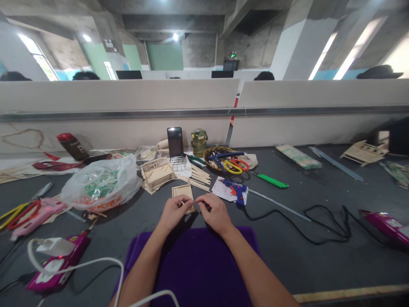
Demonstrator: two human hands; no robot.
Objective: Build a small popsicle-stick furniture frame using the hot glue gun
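In front of me both hands come together above the near edge of the dark table. My left hand (175,211) is closed, thumb against the fingers, over the near part of a small panel of wooden sticks (182,192). My right hand (214,212) pinches just beside it, its fingertips almost meeting the left ones. Whatever lies between the fingertips is too small to make out. A little house-like model of wooden sticks (157,174) stands behind the left hand. Loose wooden sticks (200,177) lie beyond the hands. A blue glue gun (237,189) rests on white paper to the right.
A plastic bag (102,183) with green bits lies left, near a pink glue gun (40,218) and a magenta power strip (60,264). Behind are a phone (175,143), a green bottle (199,143) and a basket (209,162). A green cutter (271,181) and black cable (277,213) lie right.
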